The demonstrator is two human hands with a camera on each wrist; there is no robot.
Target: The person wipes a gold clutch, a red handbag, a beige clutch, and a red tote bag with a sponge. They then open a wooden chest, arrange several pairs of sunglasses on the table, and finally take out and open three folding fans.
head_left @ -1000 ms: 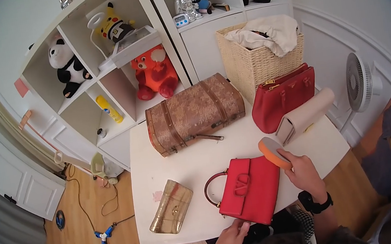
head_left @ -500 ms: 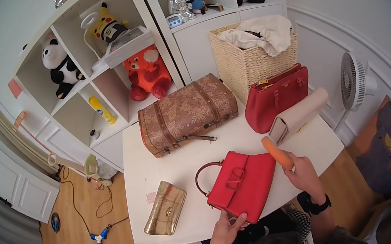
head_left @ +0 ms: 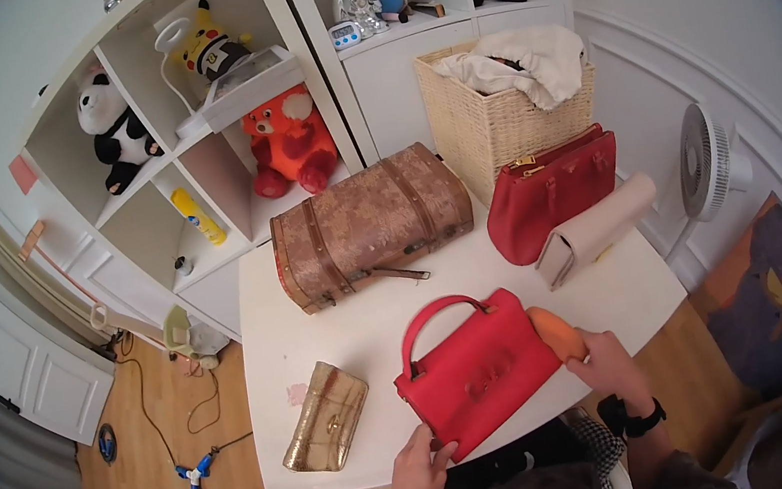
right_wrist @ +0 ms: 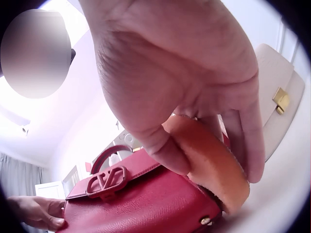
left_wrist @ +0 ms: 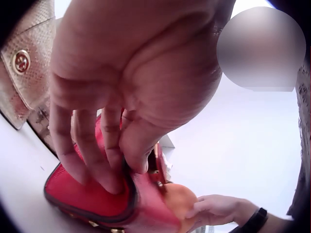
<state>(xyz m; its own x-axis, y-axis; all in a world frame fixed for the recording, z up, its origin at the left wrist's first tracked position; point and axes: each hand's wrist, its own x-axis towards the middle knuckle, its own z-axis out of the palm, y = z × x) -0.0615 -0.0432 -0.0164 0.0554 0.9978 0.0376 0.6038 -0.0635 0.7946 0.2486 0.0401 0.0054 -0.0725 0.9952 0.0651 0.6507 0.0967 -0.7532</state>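
Observation:
A red handbag (head_left: 467, 380) with a top handle and a V-shaped clasp stands tilted at the table's near edge. My left hand (head_left: 416, 479) grips its lower left corner; in the left wrist view, thumb and fingers (left_wrist: 99, 170) pinch the bag's side edge. Between the thumb and fingers of my right hand (head_left: 614, 368) is an orange sponge (right_wrist: 209, 162) with a pale, rough face. That face lies against the bag's right side, partly hidden by the sponge itself. Left of the bag lies a gold clutch (head_left: 326, 418).
Behind are a brown patterned case (head_left: 373, 227), a dark red handbag (head_left: 551, 195) and a beige flap bag (head_left: 601, 228) on the white table (head_left: 268, 334). A wicker basket (head_left: 515, 125) and a fan (head_left: 702, 162) stand beyond. Cables (head_left: 145, 393) run across the floor at left.
The red handbag has turned and tipped up, its handle swinging toward the back. My left hand moved left with its corner, and the sponge in my right hand came against its side.

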